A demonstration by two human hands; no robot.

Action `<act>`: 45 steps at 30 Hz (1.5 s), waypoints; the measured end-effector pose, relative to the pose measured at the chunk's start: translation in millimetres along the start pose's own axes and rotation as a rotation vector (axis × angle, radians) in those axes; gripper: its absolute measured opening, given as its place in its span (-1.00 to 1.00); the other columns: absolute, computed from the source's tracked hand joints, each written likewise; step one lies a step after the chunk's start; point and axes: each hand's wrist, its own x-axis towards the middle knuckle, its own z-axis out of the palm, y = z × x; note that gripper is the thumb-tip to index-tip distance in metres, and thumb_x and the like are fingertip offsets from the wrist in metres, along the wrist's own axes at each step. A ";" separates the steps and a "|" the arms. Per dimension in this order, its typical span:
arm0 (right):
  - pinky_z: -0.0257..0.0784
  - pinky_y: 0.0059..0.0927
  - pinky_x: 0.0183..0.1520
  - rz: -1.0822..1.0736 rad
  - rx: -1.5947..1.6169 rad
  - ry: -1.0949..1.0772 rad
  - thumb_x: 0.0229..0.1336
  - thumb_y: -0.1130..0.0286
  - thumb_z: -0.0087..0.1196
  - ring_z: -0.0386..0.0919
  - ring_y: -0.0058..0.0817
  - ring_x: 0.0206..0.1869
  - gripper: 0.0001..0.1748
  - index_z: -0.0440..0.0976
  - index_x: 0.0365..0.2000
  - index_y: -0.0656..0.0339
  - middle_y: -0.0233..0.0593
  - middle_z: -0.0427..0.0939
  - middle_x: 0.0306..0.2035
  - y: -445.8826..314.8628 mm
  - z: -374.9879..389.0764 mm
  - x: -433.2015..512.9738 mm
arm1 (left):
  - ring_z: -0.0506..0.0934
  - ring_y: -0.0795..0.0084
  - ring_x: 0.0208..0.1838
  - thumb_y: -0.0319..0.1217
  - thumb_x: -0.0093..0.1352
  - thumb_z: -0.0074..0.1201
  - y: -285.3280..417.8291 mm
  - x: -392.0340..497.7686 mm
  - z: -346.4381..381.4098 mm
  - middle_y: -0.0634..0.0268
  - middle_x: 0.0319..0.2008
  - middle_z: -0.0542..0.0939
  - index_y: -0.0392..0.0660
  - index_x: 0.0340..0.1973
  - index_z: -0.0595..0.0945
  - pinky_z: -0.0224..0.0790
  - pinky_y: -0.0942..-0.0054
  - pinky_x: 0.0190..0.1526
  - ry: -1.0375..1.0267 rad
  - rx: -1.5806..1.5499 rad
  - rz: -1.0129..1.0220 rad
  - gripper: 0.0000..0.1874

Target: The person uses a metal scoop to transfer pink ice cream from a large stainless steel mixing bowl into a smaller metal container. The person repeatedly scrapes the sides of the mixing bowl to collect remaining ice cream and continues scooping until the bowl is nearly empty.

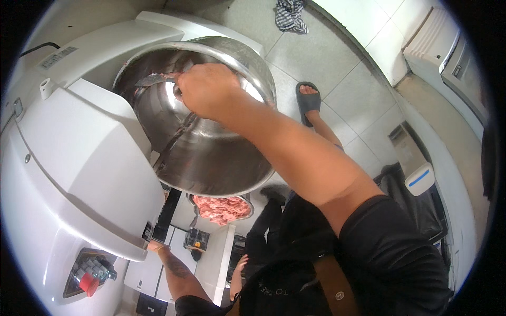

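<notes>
Inside the large steel mixer bowl (213, 166), my right hand (207, 91) is closed around a metal piece (152, 80) smeared with pinkish residue. Whether this is a loose tool or part of the mixer's hook cannot be told. A smeared metal bar (178, 136) runs from the white mixer head (106, 146) towards the area below this hand. My left hand (155, 246) touches the lower edge of the mixer head, near a small dark panel (148, 231); its fingers are mostly hidden. Beyond the bowl's rim, raw ground or chopped meat (221, 209) is heaped in a metal bowl (250, 211).
Red and clear buttons (90, 283) sit on the mixer's side. Another person's hand (242, 262) shows near the bottom. A striped cloth (290, 15) lies on the tiled floor (348, 91). A foot in a dark sandal (308, 98) stands beside the bowl. Black bags (411, 201) are at right.
</notes>
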 end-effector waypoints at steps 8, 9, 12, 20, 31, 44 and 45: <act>0.59 -0.02 -0.11 0.122 -0.050 0.044 0.27 0.46 0.03 0.68 -0.01 -0.18 -0.53 0.49 0.19 0.17 0.05 0.66 -0.27 -2.9 -8.7 -96.5 | 0.46 0.17 0.32 -0.02 0.54 -0.10 13.8 -6.9 3.2 0.08 0.38 0.39 -0.20 0.45 0.33 0.33 0.18 0.36 -0.013 -0.129 -0.144 -0.31; 0.58 -0.01 -0.12 0.141 0.000 0.034 0.25 0.47 0.04 0.68 0.01 -0.17 -0.51 0.48 0.20 0.18 0.07 0.65 -0.27 -3.4 -6.6 -110.0 | 0.46 0.17 0.32 -0.02 0.54 -0.10 14.2 -4.8 3.4 0.08 0.38 0.39 -0.20 0.45 0.33 0.34 0.18 0.36 -0.023 -0.137 -0.161 -0.31; 0.56 0.02 -0.14 0.171 0.118 0.059 0.19 0.50 0.06 0.67 0.07 -0.17 -0.46 0.47 0.21 0.18 0.12 0.63 -0.29 -6.5 3.8 -134.2 | 0.46 0.19 0.33 -0.01 0.56 -0.08 13.2 1.4 7.1 0.09 0.37 0.41 -0.21 0.44 0.35 0.31 0.21 0.37 -0.014 -0.279 -0.036 -0.31; 0.60 -0.02 -0.14 -0.072 -0.187 0.147 0.21 0.44 0.06 0.72 -0.08 -0.14 -0.65 0.64 0.00 0.10 -0.07 0.74 -0.24 -18.9 -16.9 -62.9 | 0.41 0.10 0.39 0.01 0.56 -0.12 24.7 -9.6 8.8 -0.02 0.46 0.32 -0.28 0.44 0.36 0.21 0.18 0.43 -0.017 -0.236 0.031 -0.28; 0.66 -0.03 0.00 -0.275 -0.352 -0.148 0.31 0.34 0.05 0.70 -0.21 0.08 -0.67 0.71 -0.01 0.01 -0.33 0.72 0.05 -61.7 -3.9 71.0 | 0.41 0.07 0.39 -0.06 0.56 -0.12 4.9 10.4 4.6 0.04 0.42 0.37 -0.22 0.36 0.46 0.24 0.15 0.42 0.065 0.085 0.196 -0.39; 0.64 -0.04 0.06 -0.134 -0.385 -0.186 0.31 0.37 0.06 0.68 -0.20 0.15 -0.65 0.71 0.03 0.06 -0.30 0.69 0.12 -63.8 -2.7 87.1 | 0.47 0.09 0.35 0.05 0.50 -0.11 -0.1 9.2 2.0 0.07 0.43 0.38 -0.09 0.44 0.40 0.36 0.10 0.36 0.048 0.020 0.054 -0.30; 0.64 -0.04 0.06 -0.098 -0.379 -0.197 0.31 0.37 0.06 0.68 -0.21 0.15 -0.64 0.71 0.03 0.05 -0.31 0.69 0.12 -61.8 -3.5 84.7 | 0.47 0.09 0.35 0.05 0.51 -0.11 2.4 8.9 2.3 0.08 0.43 0.38 -0.09 0.44 0.39 0.35 0.11 0.37 0.027 -0.059 0.036 -0.30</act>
